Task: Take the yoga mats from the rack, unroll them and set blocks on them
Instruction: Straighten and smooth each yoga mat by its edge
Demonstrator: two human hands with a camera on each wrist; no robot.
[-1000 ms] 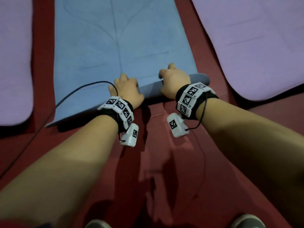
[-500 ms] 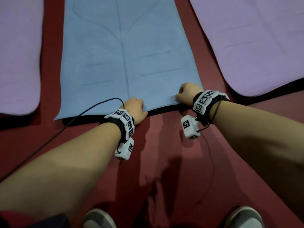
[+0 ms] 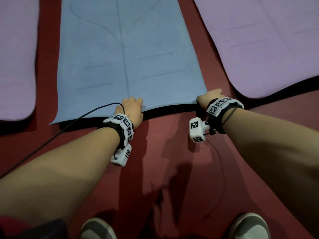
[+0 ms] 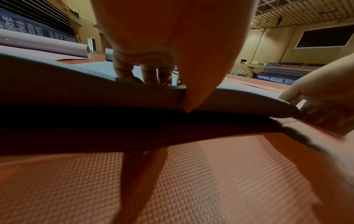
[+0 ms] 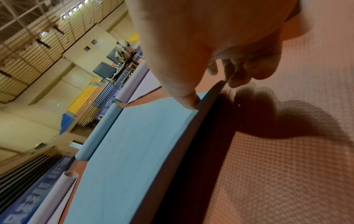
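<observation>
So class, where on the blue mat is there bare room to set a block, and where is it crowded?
Bare: the middle of the blue mat, either side of its centre line, between the two purple mats. Crowded: the near edge, gripped and lifted by the left hand and the right hand; a cable crosses its near left corner.

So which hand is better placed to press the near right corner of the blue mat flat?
The right hand. It already pinches the blue mat at that corner, lifted off the red floor. The left hand grips the edge near the middle.
</observation>
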